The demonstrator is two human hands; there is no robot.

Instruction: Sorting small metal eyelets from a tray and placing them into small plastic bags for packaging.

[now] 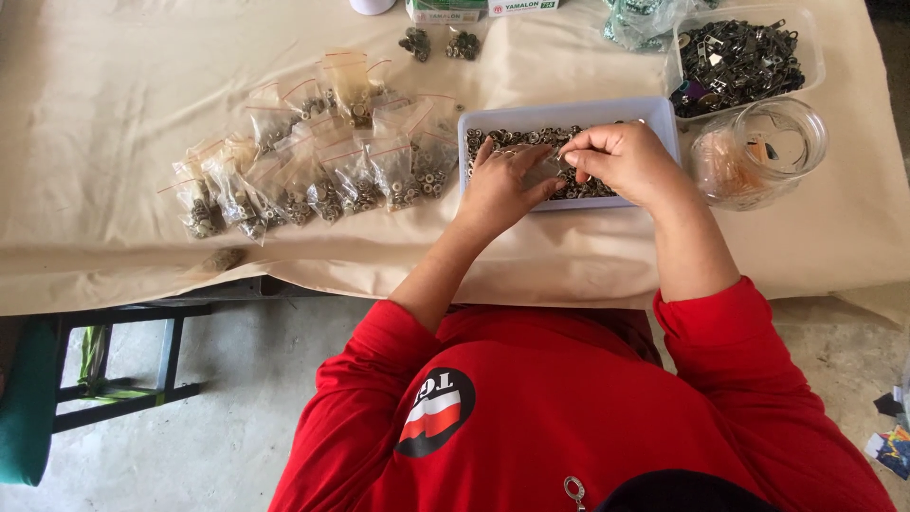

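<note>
A shallow white tray (569, 111) full of small metal rings stands on the cloth-covered table. Over it, my left hand (502, 185) holds a small clear plastic bag (544, 171). My right hand (621, 156) pinches at the bag's mouth with its fingertips, small metal pieces apparently between them. To the left lie several small clear bags (313, 171) filled with the same metal parts, each with a red seal line.
A clear glass jar (758, 152) stands right of the tray. Behind it a clear tub (744, 57) holds dark metal zipper parts. Two small heaps of metal pieces (438, 44) and boxes lie at the far edge. A dark stool frame (123, 360) stands lower left.
</note>
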